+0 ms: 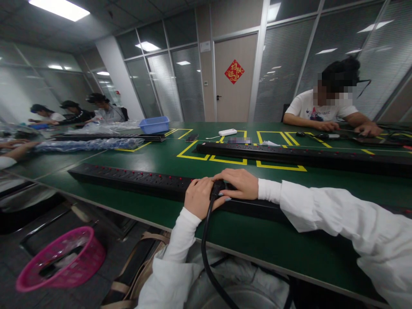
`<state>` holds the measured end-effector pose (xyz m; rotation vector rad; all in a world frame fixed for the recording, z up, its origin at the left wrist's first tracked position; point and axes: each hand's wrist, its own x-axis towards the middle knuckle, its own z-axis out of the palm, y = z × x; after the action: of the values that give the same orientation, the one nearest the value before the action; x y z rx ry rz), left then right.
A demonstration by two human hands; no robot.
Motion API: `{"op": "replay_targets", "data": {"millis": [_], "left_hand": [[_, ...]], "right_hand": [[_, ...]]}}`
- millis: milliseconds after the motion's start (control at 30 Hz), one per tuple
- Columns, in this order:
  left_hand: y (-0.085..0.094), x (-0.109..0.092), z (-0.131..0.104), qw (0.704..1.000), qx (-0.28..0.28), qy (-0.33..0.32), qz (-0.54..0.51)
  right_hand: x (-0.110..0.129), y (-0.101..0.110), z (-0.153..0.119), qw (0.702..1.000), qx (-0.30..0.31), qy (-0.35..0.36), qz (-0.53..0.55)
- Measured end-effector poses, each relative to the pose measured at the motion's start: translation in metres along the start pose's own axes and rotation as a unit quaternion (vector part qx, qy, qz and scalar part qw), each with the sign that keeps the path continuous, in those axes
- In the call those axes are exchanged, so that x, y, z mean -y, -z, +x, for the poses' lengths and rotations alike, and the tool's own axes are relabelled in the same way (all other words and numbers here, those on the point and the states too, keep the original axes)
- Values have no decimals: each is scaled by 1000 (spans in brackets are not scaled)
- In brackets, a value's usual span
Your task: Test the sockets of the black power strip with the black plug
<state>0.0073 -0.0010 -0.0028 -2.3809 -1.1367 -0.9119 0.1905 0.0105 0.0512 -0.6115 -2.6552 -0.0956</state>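
Observation:
A long black power strip with red dots along its top lies across the green table in front of me. Over its middle, a black plug is held between my two hands, its thick cable hanging down past the table edge to my lap. My left hand is closed against the plug's left side. From the right, my right hand bends its fingers and thumb around the plug, partly resting on the strip. The fingers hide where the plug meets the strip, so I cannot tell how far it is in.
A second black strip lies behind, near yellow tape outlines. A white box-like device, a blue bin and plastic-wrapped strips are farther back. A pink basket stands on the floor. A co-worker sits opposite.

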Motion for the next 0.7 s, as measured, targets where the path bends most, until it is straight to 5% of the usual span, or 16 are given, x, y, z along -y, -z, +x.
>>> {"op": "replay_targets", "data": {"millis": [700], "left_hand": [[-2, 1, -1, 1000, 7, 5, -11]], "right_hand": [[1, 0, 0, 999, -17, 13, -38]]}}
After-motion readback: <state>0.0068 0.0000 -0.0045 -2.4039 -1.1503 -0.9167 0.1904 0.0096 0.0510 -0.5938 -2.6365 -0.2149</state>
